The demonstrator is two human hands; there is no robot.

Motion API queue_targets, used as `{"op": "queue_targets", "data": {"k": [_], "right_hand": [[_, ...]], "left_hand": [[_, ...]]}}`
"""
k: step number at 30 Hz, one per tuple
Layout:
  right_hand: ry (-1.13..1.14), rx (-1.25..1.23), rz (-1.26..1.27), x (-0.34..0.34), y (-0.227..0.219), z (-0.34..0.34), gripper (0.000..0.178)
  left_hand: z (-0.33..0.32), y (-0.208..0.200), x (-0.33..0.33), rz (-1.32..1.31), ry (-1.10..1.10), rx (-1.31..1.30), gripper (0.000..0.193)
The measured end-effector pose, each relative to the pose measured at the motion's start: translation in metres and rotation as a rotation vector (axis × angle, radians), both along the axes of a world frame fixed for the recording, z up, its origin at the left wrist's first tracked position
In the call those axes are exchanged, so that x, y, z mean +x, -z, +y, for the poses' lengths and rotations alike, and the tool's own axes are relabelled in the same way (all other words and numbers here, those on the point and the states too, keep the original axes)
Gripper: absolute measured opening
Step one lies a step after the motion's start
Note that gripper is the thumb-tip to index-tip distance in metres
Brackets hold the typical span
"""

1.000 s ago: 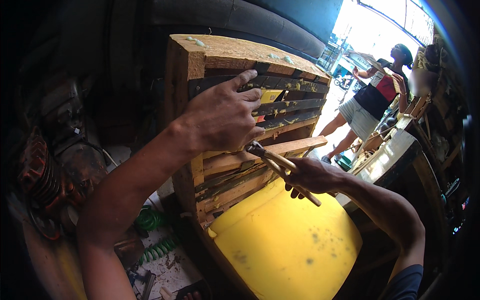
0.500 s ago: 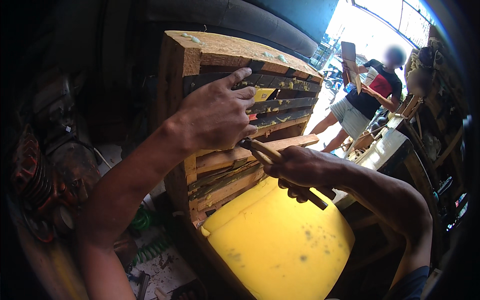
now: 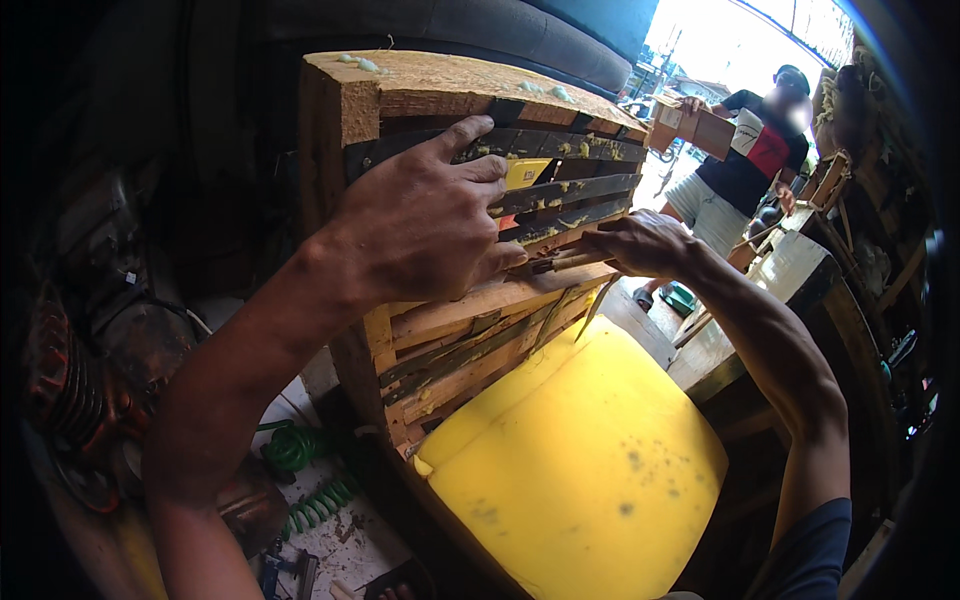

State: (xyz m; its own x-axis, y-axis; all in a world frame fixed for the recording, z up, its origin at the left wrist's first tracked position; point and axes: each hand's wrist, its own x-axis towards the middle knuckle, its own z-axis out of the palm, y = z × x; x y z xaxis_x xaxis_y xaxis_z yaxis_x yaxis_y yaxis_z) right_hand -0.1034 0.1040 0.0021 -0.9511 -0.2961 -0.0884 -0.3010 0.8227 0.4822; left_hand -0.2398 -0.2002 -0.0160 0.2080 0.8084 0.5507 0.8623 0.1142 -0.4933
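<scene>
A wooden seat frame (image 3: 345, 100) stands on its side before me, with black webbing straps (image 3: 580, 190) running across it and yellow scraps stuck to them. My left hand (image 3: 425, 225) lies against the straps with its fingers spread, the thumb reaching toward the rail below. My right hand (image 3: 645, 243) is closed around a pair of pliers (image 3: 572, 260), whose jaws are at the frame's middle rail (image 3: 480, 305), close to my left thumb. What the jaws touch is too small to make out. A dark strip (image 3: 597, 307) hangs from the rail near my right hand.
A yellow foam cushion (image 3: 590, 460) with dark spots fills the lower middle. Green coiled hose (image 3: 295, 448) and a rusty machine (image 3: 75, 370) are at left. Beyond the frame, a person (image 3: 750, 150) holds brown flat panels (image 3: 690, 130). A workbench (image 3: 775, 300) stands at right.
My right hand has moved up and farther away with the pliers, which now lie flatter along the rail. My left hand has hardly moved. The person has tilted the panels toward level.
</scene>
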Motion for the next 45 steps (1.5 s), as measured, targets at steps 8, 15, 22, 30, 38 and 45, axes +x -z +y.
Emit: {"op": "queue_targets", "data": {"k": [8, 15, 22, 30, 38, 45], "right_hand": [[0.570, -0.541, -0.043, 0.066, 0.043, -0.018, 0.037], [0.858, -1.712, -0.223, 0.201, 0.112, -0.075, 0.050], [0.997, -1.389, -0.054, 0.248, 0.170, -0.093, 0.044], [0.411, -0.706, 0.624, 0.147, 0.119, -0.008, 0.054], [0.644, -0.685, 0.251, 0.025, 0.085, 0.095, 0.046], [0.538, -0.548, 0.463, 0.094, 0.096, 0.077, 0.040]], "left_hand": [[0.002, -0.004, 0.003, -0.054, -0.048, -0.046, 0.045], [0.006, -0.004, 0.022, -0.055, 0.223, 0.266, 0.028], [0.069, 0.014, 0.079, -0.113, 0.225, -0.012, 0.047], [0.031, -0.100, -0.020, -0.044, -0.566, 0.532, 0.061], [0.043, -0.093, -0.028, -0.678, -0.837, 0.220, 0.081], [0.043, -0.091, -0.024, -0.709, -0.825, 0.253, 0.077]]}}
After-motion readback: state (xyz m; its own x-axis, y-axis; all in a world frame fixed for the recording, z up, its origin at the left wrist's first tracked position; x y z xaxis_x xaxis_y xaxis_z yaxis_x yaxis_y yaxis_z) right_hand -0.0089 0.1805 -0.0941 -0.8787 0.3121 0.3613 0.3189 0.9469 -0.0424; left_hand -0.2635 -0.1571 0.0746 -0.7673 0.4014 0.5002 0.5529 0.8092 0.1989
